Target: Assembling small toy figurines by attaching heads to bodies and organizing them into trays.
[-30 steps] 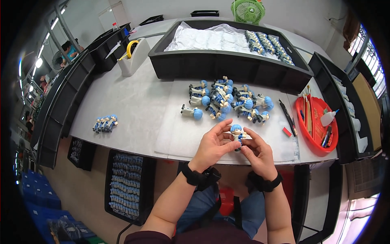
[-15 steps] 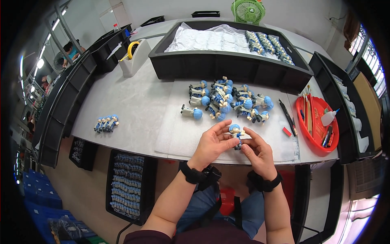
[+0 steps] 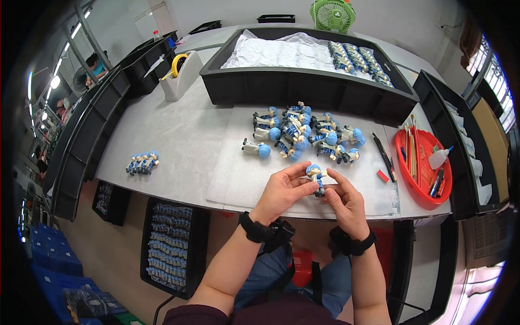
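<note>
Between my two hands, just above the table's front part, stands a small blue-haired toy figurine (image 3: 316,177) in blue and cream clothes, held upright. My left hand (image 3: 287,190) pinches it from the left with thumb and fingers. From the right, the fingertips of my right hand (image 3: 345,201) close on its side and lower part. Beyond my hands lies a loose heap of similar figurines (image 3: 295,131), most of them on their sides. A single figurine (image 3: 256,148) lies at the heap's left front. Farther left, several figurines (image 3: 142,163) lie side by side in a short row.
A big black tray (image 3: 303,86) with white padding and rows of figurines stands behind the heap. On the right are a red basket (image 3: 424,200) with brushes, pens and a bottle, a black craft knife (image 3: 383,155) and a red block (image 3: 383,175). A tape dispenser (image 3: 181,81) stands left.
The figurine has turned slightly in my fingers, and more of its blue front shows. Both hands stay at nearly the same spot.
</note>
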Tool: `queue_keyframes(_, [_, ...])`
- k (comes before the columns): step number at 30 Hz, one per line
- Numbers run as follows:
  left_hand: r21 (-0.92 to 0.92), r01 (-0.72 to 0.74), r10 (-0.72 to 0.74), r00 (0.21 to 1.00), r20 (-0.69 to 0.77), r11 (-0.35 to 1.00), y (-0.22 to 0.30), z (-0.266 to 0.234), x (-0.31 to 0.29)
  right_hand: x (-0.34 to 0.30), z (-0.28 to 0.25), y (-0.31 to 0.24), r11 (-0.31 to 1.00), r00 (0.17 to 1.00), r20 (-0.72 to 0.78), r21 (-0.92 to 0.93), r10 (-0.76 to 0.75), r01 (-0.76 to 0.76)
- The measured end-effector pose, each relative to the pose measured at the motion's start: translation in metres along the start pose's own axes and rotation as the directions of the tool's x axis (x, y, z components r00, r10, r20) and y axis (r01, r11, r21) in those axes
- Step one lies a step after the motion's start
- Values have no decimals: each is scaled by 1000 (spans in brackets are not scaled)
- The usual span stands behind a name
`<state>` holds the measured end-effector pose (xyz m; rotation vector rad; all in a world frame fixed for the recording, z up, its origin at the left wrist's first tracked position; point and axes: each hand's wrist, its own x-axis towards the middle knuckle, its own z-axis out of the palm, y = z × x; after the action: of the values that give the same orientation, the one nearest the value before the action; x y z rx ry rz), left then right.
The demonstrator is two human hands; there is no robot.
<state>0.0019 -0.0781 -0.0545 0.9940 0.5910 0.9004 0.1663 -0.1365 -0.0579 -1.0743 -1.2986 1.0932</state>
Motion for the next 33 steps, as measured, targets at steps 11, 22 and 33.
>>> queue_keyframes(11, [2,-25,25,999,44,1000,0,0,-1,0,0,0,1000,1000,-17,2,0,0])
queue_keyframes(22, [-6,-27,27,998,50,1000,0,0,-2,0,-1,1,1000,1000,-15,10,-3,3])
queue_keyframes(33, [-17,-38,39,997,61,999,1,1,-2,0,-1,1,1000,1000,-21,2,4,-4])
